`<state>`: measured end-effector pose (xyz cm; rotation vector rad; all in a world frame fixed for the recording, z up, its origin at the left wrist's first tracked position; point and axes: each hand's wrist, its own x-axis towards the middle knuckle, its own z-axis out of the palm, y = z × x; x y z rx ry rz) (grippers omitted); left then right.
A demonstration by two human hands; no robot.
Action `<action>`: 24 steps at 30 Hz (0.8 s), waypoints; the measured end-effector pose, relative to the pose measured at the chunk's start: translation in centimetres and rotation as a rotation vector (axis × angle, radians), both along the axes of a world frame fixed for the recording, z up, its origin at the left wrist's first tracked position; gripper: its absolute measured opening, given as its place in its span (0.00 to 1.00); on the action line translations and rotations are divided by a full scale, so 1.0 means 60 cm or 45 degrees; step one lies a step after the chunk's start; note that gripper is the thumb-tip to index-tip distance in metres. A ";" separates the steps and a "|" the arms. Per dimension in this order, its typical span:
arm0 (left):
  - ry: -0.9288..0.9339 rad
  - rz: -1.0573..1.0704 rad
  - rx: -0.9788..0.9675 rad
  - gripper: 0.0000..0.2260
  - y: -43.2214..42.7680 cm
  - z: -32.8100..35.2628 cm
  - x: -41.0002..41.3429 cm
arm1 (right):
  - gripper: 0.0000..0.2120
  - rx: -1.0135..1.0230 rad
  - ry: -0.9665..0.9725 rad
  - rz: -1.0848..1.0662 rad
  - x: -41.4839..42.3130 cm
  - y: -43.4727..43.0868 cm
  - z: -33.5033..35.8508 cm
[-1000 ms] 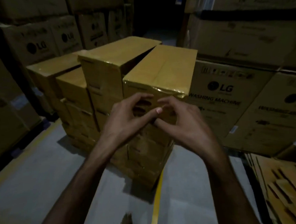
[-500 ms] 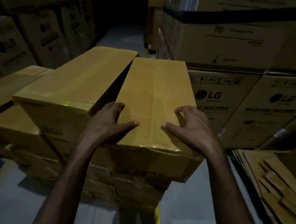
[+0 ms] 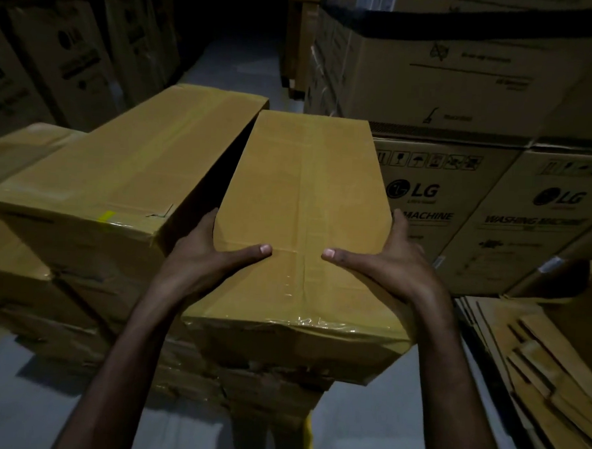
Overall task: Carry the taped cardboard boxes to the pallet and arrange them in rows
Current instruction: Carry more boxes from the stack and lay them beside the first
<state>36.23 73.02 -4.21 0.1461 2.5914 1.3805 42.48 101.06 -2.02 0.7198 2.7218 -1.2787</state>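
Observation:
A long taped cardboard box point(image 3: 306, 190) lies on top of a stack of similar boxes, its near end sticking out toward me. My left hand point(image 3: 210, 257) grips its left side, thumb flat on the top. My right hand point(image 3: 385, 263) grips the right side the same way. The fingers of both hands are hidden behind the box's sides. A second long taped box point(image 3: 119, 167) lies beside it on the left, angled away, with a dark gap between the two. More taped boxes point(image 3: 27, 279) are stacked below and to the left.
Large printed washing-machine cartons point(image 3: 494, 214) stand stacked at the right and back. More cartons point(image 3: 73, 54) line the left side. Flattened cardboard sheets point(image 3: 537, 367) lie at the lower right. A grey floor point(image 3: 21, 409) with a yellow line point(image 3: 307, 441) runs below, and a dark aisle leads straight ahead.
My hands went from the box's front end to its top, then spread out to its two sides. The view has come closer and looks down on the box.

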 end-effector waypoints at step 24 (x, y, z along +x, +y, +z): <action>0.089 0.317 -0.141 0.64 0.044 0.051 0.556 | 0.73 0.063 0.201 0.454 0.454 0.054 0.025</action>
